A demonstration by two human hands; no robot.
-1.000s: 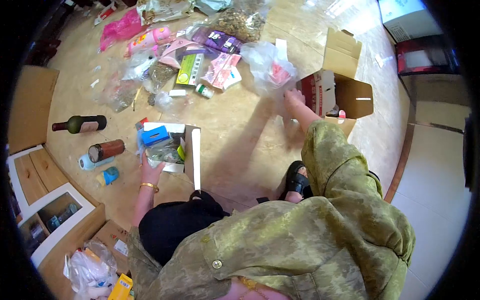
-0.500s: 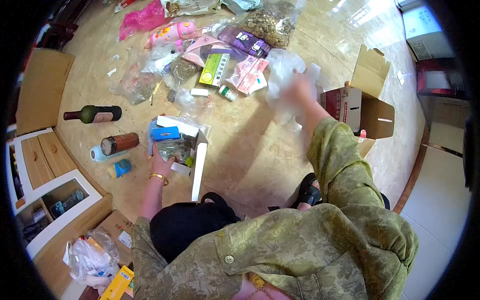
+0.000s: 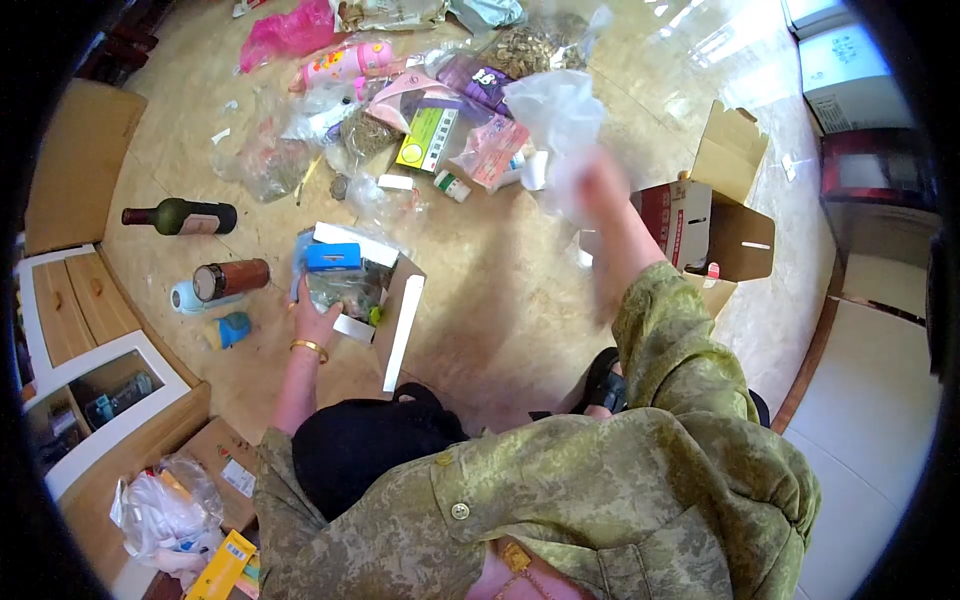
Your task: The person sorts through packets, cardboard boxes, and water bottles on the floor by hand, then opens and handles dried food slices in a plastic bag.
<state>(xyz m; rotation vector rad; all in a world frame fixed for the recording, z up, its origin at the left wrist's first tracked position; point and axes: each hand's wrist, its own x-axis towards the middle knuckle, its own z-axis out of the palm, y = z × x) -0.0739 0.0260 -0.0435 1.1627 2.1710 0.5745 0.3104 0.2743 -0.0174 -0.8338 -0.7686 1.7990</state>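
My left hand (image 3: 316,318) grips the near left side of an open white cardboard box (image 3: 400,325). Inside the box lie a small blue box (image 3: 333,257) and clear plastic-wrapped items. Out in front, my right hand (image 3: 600,190) is smeared by motion, its fingers closed on a translucent white plastic bag (image 3: 556,108). The bag trails away from the hand over the floor. Left of it are a pink packet (image 3: 492,148), a small white bottle with a green label (image 3: 452,186) and a green-and-white box (image 3: 427,138).
A dark green wine bottle (image 3: 182,217), a brown cylinder (image 3: 231,280) and a blue-and-yellow item (image 3: 230,330) lie at left. An open red-and-white carton (image 3: 690,225) stands at right. Farther off are a pink bottle (image 3: 348,63), a purple pouch (image 3: 476,82) and a bag of dried pieces (image 3: 540,48).
My right hand has moved slightly toward me, and the plastic bag has stretched out and shifted left. My left hand stays at the white box.
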